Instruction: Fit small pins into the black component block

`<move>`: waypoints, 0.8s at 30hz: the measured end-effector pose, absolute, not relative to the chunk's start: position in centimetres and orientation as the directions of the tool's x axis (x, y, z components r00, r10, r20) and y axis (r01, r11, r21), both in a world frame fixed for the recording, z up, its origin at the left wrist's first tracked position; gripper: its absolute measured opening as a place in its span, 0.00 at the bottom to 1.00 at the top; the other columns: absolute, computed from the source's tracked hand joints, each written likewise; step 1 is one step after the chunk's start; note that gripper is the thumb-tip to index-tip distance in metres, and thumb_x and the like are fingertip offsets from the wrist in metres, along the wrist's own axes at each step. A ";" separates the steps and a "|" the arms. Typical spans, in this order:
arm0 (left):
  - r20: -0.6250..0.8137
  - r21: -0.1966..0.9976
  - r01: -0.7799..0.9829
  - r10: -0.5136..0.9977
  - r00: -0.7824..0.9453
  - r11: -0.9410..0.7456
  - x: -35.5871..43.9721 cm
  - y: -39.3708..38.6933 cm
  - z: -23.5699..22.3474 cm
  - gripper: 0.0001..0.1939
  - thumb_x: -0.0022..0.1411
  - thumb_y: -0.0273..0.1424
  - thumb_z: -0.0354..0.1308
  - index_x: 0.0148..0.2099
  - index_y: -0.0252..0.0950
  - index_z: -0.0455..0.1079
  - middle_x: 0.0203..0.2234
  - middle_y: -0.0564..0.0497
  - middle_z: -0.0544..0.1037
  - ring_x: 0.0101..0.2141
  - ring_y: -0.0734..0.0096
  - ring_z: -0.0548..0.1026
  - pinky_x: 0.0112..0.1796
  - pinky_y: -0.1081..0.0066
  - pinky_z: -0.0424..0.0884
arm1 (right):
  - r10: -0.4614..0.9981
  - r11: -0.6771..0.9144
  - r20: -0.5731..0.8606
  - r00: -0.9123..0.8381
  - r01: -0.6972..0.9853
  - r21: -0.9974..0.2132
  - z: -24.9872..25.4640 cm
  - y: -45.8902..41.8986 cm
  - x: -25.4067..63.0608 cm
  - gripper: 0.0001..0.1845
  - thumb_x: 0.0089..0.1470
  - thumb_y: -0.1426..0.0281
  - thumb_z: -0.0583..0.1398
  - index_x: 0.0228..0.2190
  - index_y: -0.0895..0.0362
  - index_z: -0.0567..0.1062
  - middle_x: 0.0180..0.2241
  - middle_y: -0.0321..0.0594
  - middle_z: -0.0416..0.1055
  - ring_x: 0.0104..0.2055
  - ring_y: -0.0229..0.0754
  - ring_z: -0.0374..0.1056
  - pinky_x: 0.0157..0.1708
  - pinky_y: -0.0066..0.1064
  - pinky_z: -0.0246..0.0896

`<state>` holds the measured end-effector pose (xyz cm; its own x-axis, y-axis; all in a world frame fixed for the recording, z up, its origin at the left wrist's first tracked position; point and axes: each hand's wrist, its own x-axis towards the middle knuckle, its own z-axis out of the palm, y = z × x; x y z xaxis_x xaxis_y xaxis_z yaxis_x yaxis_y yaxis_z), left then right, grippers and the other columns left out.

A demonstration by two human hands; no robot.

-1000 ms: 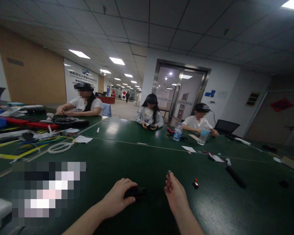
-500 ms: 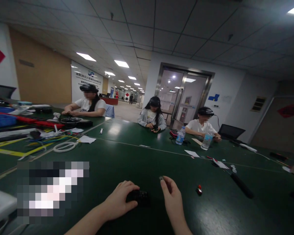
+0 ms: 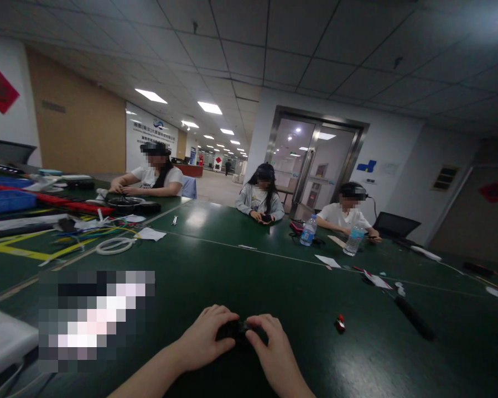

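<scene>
My left hand (image 3: 203, 338) is closed around a small black object (image 3: 229, 333) on the dark green table (image 3: 182, 296). Its exact kind is too dark to tell. At that object's right end, the fingertips of my right hand (image 3: 276, 348) are pinched together on a small greyish piece (image 3: 243, 326). Whether this piece sits in the black object or only touches it cannot be made out. To the right of my hands lies a small red and silver item (image 3: 340, 323).
A black-handled tool (image 3: 415, 318) lies at right. Two water bottles (image 3: 308, 231) stand farther back. Coiled white cable (image 3: 115, 246), loose wires and blue bins (image 3: 8, 202) fill the left side. A white box (image 3: 6, 340) is at near left. Several people sit across the table.
My right hand has moved left and slightly down, bringing the small piece to the right end of the black object. My left hand keeps its hold. The view has shifted slightly.
</scene>
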<state>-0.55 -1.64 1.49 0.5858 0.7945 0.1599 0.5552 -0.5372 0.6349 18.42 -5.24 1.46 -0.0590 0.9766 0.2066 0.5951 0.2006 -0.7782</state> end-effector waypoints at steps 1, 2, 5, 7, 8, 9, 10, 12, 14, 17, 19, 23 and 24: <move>0.163 0.634 0.554 0.793 0.587 -0.540 -0.6 -1.6 1.4 0.21 0.53 0.34 0.55 0.51 0.42 0.64 0.44 0.51 0.70 0.46 0.63 0.65 0.49 0.64 0.57 | 0.976 0.208 0.205 -0.076 0.613 -0.762 1.5 -5.3 18.4 0.09 0.47 0.67 0.56 0.33 0.49 0.74 0.37 0.37 0.69 0.44 0.46 0.62 0.45 0.35 0.54; 0.164 0.633 0.554 0.794 0.586 -0.540 -0.6 -1.6 1.3 0.21 0.53 0.34 0.55 0.51 0.42 0.64 0.44 0.51 0.70 0.46 0.63 0.65 0.49 0.64 0.57 | 0.975 0.213 0.204 -0.087 0.626 -0.750 1.5 -5.3 18.3 0.09 0.47 0.68 0.56 0.33 0.49 0.75 0.37 0.37 0.69 0.44 0.46 0.62 0.45 0.35 0.54; 0.150 0.637 0.560 0.797 0.585 -0.531 -0.6 -1.6 1.3 0.21 0.54 0.35 0.55 0.51 0.42 0.64 0.45 0.51 0.69 0.46 0.63 0.64 0.49 0.64 0.57 | 0.977 0.209 0.183 -0.109 0.649 -0.731 1.4 -5.3 18.2 0.10 0.47 0.69 0.57 0.33 0.48 0.75 0.38 0.37 0.69 0.44 0.46 0.61 0.44 0.34 0.54; 0.142 0.639 0.563 0.799 0.585 -0.525 -0.6 -1.7 1.5 0.21 0.54 0.35 0.55 0.51 0.42 0.64 0.45 0.51 0.69 0.46 0.63 0.64 0.49 0.64 0.57 | 0.979 0.201 0.165 -0.116 0.653 -0.730 1.5 -5.3 18.2 0.10 0.47 0.69 0.57 0.33 0.48 0.75 0.38 0.36 0.69 0.44 0.45 0.61 0.44 0.34 0.54; 0.138 0.639 0.565 0.800 0.584 -0.522 -0.6 -1.7 1.5 0.21 0.54 0.35 0.55 0.51 0.42 0.64 0.45 0.51 0.69 0.46 0.63 0.64 0.49 0.64 0.56 | 0.981 0.196 0.155 -0.120 0.652 -0.732 1.5 -5.3 18.2 0.10 0.47 0.69 0.57 0.33 0.48 0.75 0.38 0.36 0.69 0.44 0.45 0.61 0.44 0.34 0.54; 0.134 0.640 0.566 0.801 0.583 -0.519 -0.6 -1.8 1.6 0.21 0.54 0.35 0.55 0.51 0.42 0.64 0.44 0.51 0.69 0.46 0.63 0.64 0.49 0.64 0.56 | 0.982 0.191 0.147 -0.122 0.651 -0.735 1.6 -5.3 18.2 0.10 0.47 0.69 0.57 0.33 0.47 0.75 0.38 0.36 0.69 0.44 0.45 0.61 0.43 0.34 0.54; 0.133 0.642 0.567 0.802 0.582 -0.517 -0.6 -1.8 1.7 0.21 0.54 0.34 0.55 0.51 0.42 0.64 0.44 0.51 0.69 0.46 0.63 0.64 0.49 0.64 0.56 | 0.982 0.187 0.140 -0.123 0.649 -0.738 1.7 -5.4 18.2 0.11 0.47 0.69 0.56 0.34 0.47 0.75 0.38 0.36 0.69 0.44 0.45 0.61 0.43 0.34 0.54; 0.130 0.644 0.567 0.804 0.580 -0.514 -0.6 -1.8 1.7 0.21 0.54 0.34 0.55 0.51 0.42 0.64 0.44 0.51 0.69 0.47 0.63 0.64 0.50 0.64 0.56 | 0.983 0.183 0.134 -0.124 0.644 -0.743 1.8 -5.5 18.2 0.11 0.47 0.69 0.56 0.34 0.47 0.75 0.37 0.35 0.69 0.44 0.45 0.61 0.43 0.34 0.54; 0.133 0.643 0.568 0.805 0.579 -0.515 -0.5 -1.8 1.7 0.21 0.54 0.34 0.55 0.51 0.42 0.64 0.44 0.51 0.70 0.46 0.63 0.64 0.49 0.64 0.56 | 0.982 0.187 0.137 -0.127 0.638 -0.747 1.8 -5.6 18.2 0.11 0.47 0.69 0.56 0.34 0.47 0.75 0.37 0.35 0.69 0.43 0.45 0.62 0.43 0.34 0.54; 0.141 0.638 0.566 0.802 0.581 -0.522 -0.5 -1.7 1.6 0.20 0.54 0.35 0.55 0.51 0.42 0.64 0.44 0.51 0.70 0.46 0.63 0.64 0.49 0.64 0.57 | 0.981 0.194 0.133 -0.143 0.640 -0.744 1.7 -5.5 18.3 0.11 0.47 0.69 0.56 0.34 0.47 0.75 0.37 0.36 0.69 0.43 0.45 0.62 0.43 0.35 0.55; 0.148 0.635 0.563 0.798 0.584 -0.529 -0.5 -1.6 1.6 0.20 0.54 0.35 0.54 0.51 0.43 0.64 0.44 0.51 0.70 0.46 0.62 0.64 0.48 0.64 0.57 | 0.981 0.191 0.127 -0.145 0.646 -0.739 1.6 -5.3 18.4 0.11 0.46 0.69 0.57 0.34 0.47 0.75 0.37 0.35 0.69 0.43 0.45 0.62 0.44 0.35 0.55; 0.149 0.633 0.563 0.797 0.586 -0.532 -0.4 -1.7 1.7 0.20 0.54 0.35 0.54 0.51 0.43 0.64 0.44 0.51 0.70 0.46 0.63 0.65 0.48 0.64 0.57 | 0.985 0.169 0.104 -0.138 0.646 -0.744 1.5 -5.3 18.6 0.12 0.46 0.70 0.57 0.34 0.47 0.75 0.38 0.35 0.68 0.43 0.45 0.63 0.45 0.35 0.55; 0.147 0.634 0.562 0.797 0.585 -0.530 -0.4 -1.8 1.7 0.20 0.55 0.35 0.54 0.51 0.42 0.64 0.44 0.51 0.70 0.46 0.63 0.65 0.48 0.65 0.57 | 0.985 0.166 0.099 -0.139 0.641 -0.749 1.5 -5.3 18.6 0.13 0.45 0.70 0.57 0.35 0.47 0.75 0.38 0.35 0.68 0.43 0.44 0.63 0.45 0.35 0.55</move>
<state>-0.44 -1.77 1.68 0.5853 0.7973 0.1475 0.5625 -0.5303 0.6344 18.64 -5.30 1.54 -0.1386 0.9854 0.0993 0.6410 0.1657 -0.7494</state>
